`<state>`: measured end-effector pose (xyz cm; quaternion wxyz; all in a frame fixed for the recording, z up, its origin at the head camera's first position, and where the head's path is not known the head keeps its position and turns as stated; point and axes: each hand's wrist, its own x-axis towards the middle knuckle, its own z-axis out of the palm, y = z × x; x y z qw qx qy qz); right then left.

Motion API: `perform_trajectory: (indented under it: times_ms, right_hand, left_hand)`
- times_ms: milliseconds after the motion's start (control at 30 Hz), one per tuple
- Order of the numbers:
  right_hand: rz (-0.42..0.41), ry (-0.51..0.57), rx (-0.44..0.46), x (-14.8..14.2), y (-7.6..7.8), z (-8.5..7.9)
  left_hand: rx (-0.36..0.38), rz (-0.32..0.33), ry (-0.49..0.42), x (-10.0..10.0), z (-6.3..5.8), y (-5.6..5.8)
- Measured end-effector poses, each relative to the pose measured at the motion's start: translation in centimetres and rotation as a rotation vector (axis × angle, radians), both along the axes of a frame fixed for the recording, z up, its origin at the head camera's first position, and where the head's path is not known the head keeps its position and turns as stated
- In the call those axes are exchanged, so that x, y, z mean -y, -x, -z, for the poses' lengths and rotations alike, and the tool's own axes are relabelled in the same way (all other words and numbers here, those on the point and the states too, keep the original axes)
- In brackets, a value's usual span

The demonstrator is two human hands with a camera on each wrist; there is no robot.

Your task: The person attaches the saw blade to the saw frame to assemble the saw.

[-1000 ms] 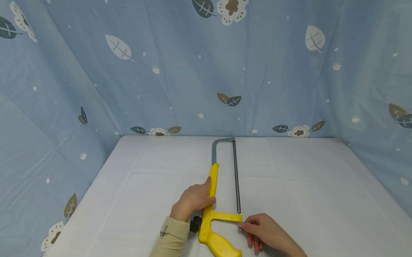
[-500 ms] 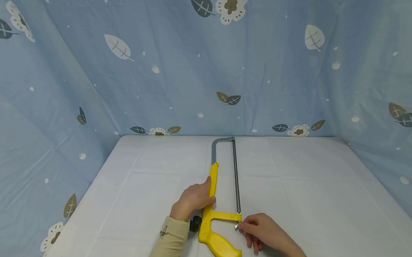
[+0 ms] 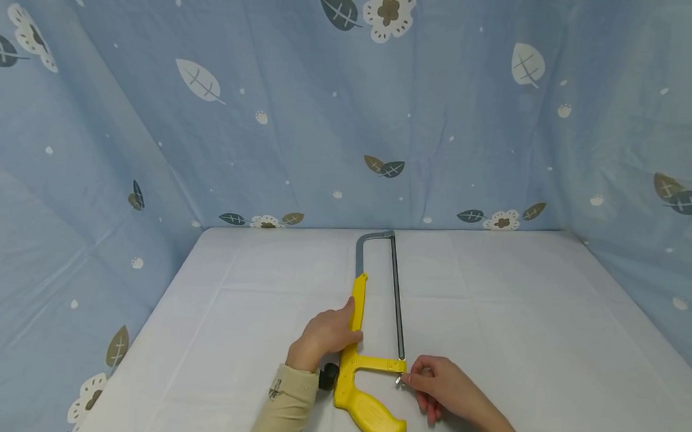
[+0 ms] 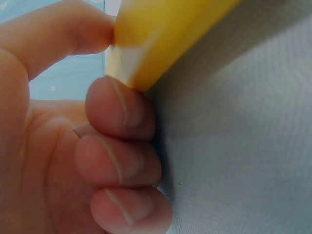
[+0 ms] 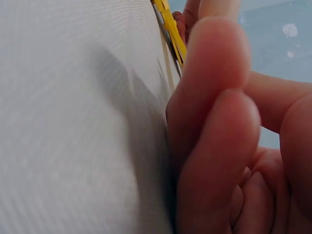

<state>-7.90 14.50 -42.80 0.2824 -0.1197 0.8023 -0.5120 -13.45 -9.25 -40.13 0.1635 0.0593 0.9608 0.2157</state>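
A hacksaw (image 3: 371,426) with a yellow handle and grey front frame lies flat, its handle toward me. Its dark blade (image 3: 398,297) runs along the right side. My left hand (image 3: 325,332) grips the yellow back of the frame, thumb on one side and curled fingers (image 4: 119,161) on the other. At the near end of the blade, a small metal wing nut (image 3: 399,380) sticks out below the yellow arm. My right hand (image 3: 445,387) pinches this wing nut between thumb and index finger. In the right wrist view its other fingers (image 5: 219,161) hang loosely curled near the cloth and hide the nut.
A white cloth covers the table (image 3: 523,316). A blue curtain (image 3: 303,135) with printed leaves and flowers hangs close behind it and along both sides. Black wrist mounts (image 3: 328,376) show at both sleeves.
My right fingers have shifted slightly at the wing nut, the index finger rising a little, and more of the nut shows than a second ago. The hacksaw and left hand stay put.
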Motion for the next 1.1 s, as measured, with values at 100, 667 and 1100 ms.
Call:
perform_trajectory:
  times_ms: [100,667,1100]
  right_hand:
    - [-0.003,0.004,0.001,0.02,-0.01,0.0]
    - [-0.053,-0.078,-0.022,0.43,0.09,0.14]
    - [-0.051,-0.091,-0.038,0.75,-0.15,-0.39]
  left_hand:
    - [-0.005,0.002,-0.004,0.04,0.01,0.02]
    - [-0.007,-0.008,-0.01,0.06,0.12,-0.03]
    - [-0.008,-0.006,-0.008,0.09,0.13,0.02]
